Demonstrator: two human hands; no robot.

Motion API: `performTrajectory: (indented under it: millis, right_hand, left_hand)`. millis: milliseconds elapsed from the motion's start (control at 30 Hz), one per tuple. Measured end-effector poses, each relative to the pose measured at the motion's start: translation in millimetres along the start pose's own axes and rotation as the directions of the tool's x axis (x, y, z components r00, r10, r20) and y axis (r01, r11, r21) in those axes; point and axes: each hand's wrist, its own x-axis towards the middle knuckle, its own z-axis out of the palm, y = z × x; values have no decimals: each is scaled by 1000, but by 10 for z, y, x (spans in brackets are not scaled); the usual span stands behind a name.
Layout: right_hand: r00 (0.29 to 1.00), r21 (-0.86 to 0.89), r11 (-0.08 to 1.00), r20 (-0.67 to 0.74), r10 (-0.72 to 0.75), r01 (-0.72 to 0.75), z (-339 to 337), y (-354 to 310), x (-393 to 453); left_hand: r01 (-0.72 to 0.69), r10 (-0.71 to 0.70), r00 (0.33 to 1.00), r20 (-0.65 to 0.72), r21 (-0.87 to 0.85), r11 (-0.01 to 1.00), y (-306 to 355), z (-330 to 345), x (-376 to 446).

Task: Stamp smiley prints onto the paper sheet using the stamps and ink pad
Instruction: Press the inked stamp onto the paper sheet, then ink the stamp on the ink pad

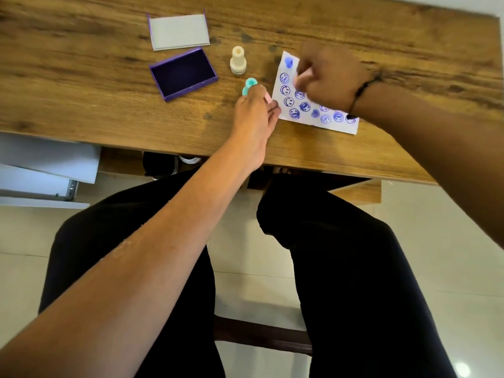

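The white paper sheet (351, 128) lies on the wooden table (81, 77) and carries several blue smiley prints and a few blots. My right hand (330, 77) is closed around a pink stamp (303, 77), held down on the sheet's upper middle. My left hand (255, 113) rests at the sheet's left edge, thumb touching the paper, with a small pink piece (268, 98) held in its fingers. A teal stamp (249, 85) lies just beyond those fingers. A cream stamp (238, 60) stands upright. Further left, the purple ink pad (183, 74) sits open.
The ink pad's lid (178, 31) lies upside down behind the pad, white inside. Blue ink smudges (246, 37) mark the wood near the sheet. The table's near edge (191, 152) runs above my knees. White boards (46, 165) sit under the table at left.
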Motion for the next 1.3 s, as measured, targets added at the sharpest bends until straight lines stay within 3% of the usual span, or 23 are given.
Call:
performTrajectory:
  millis: [67,200,367,467,700,1067,1167,1233,1300]
  right_hand:
    - [984,248,963,-119,134,-101,-130,93,-101]
    - [944,633,744,-59,325,-217,-178,172,-390]
    - [925,879,434,22,379,-198,-68,5,-629]
    - [952,921,358,39,305,-153,-42,-168,-683]
    - [979,859,508,-51,198,-58,-18,-369,-649]
    - [982,790,611,-76,171,-46,58,-451,-655]
    - [983,772,635,-93,161,-31,83,-504,-633]
    - [985,689,723,-83,150,-52,129,-522,-579]
    - [989,478,876,-85,119,-64,219,-511,-492]
  left_hand:
    - [-26,26,1000,-2,-20,999,27,-28,-39]
    - [-49,49,999,13,13,999,118,-155,-92]
    - [-76,69,997,44,189,979,118,-235,-212]
    - [-68,41,990,133,207,976,99,-240,-286]
    - [-150,67,955,289,276,949,133,-269,-342]
    - [-273,170,939,300,349,897,151,-329,-379]
    - [-256,144,941,305,368,894,200,-384,-358]
    - [-246,113,954,277,509,825,251,-419,-342]
    - [-237,139,971,197,674,700,301,-441,-307]
